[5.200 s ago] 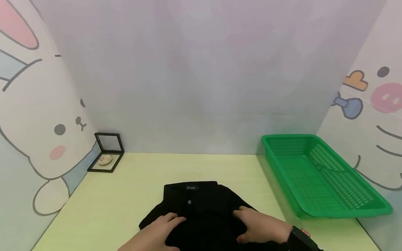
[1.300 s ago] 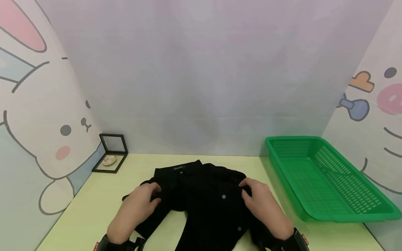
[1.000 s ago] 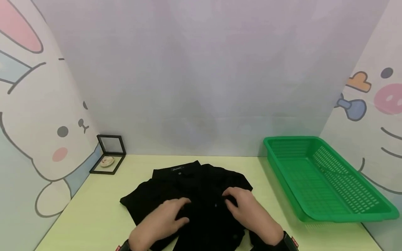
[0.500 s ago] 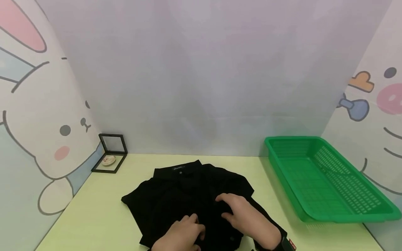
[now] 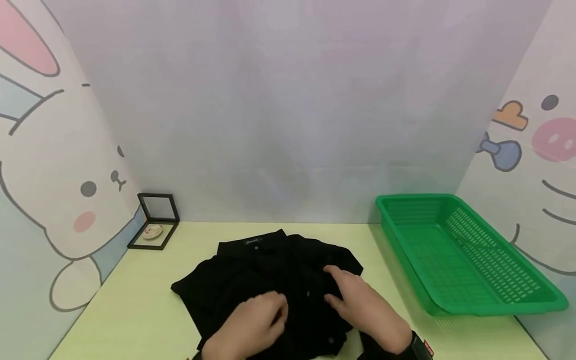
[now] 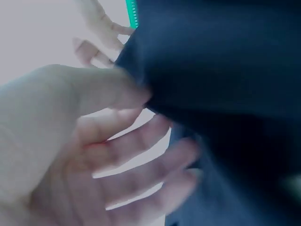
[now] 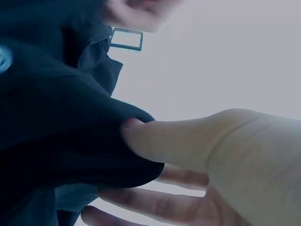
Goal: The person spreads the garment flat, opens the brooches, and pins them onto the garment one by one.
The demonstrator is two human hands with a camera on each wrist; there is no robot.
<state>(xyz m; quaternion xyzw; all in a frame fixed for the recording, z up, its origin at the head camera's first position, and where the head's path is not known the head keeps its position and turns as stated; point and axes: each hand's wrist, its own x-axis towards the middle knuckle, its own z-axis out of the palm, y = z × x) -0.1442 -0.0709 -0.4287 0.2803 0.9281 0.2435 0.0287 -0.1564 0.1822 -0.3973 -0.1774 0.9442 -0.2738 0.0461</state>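
A black shirt (image 5: 243, 272) with a collar label and small buttons lies on the table, its collar toward the back. My left hand (image 5: 254, 325) pinches the cloth near the middle of the front; in the left wrist view its thumb (image 6: 127, 94) presses on a cloth edge, with the other fingers spread behind. My right hand (image 5: 360, 307) holds the front's right side. In the right wrist view its thumb (image 7: 150, 136) lies on a rounded fold of the shirt (image 7: 84, 113), with fingers underneath. The shirt's lower part is partly hidden by my hands.
A green plastic basket (image 5: 450, 270) stands at the right. In the back left corner, a black-framed open case (image 5: 155, 220) holds a small round pale item (image 5: 152, 231). Cartoon-printed walls border the pale yellow table (image 5: 121, 300).
Compared with the oldest frame, the shirt lies farther back and more spread out. My hands have left its shoulders for the front; the left has just risen from lower down, the right shifted slightly rightward.
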